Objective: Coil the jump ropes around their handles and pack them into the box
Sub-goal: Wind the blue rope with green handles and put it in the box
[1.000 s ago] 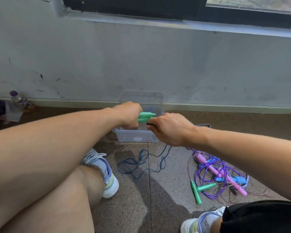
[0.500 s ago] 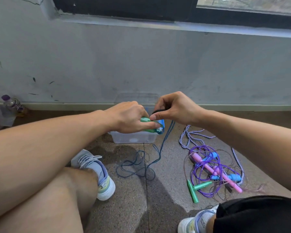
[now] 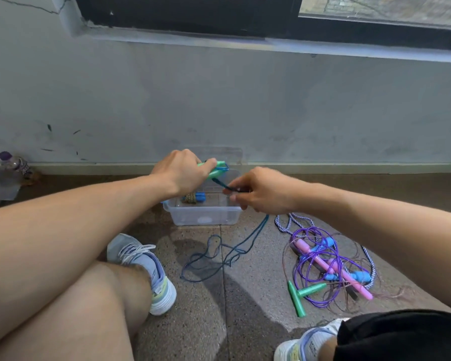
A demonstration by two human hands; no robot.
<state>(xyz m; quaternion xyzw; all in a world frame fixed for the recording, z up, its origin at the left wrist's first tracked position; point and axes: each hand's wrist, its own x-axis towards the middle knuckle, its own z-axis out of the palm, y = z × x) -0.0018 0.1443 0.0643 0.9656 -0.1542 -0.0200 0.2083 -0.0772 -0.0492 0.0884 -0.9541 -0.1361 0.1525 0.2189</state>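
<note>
Left hand grip around green handles — right hand pinching blue rope above box.

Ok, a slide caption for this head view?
Left hand holds green handles; right hand winds blue rope above the clear box.

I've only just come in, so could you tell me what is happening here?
A person seated on the floor holds green handles in the left hand and winds the blue rope on with the right hand. One coiled rope lies in the clear box; a tangled pile waits.
</note>
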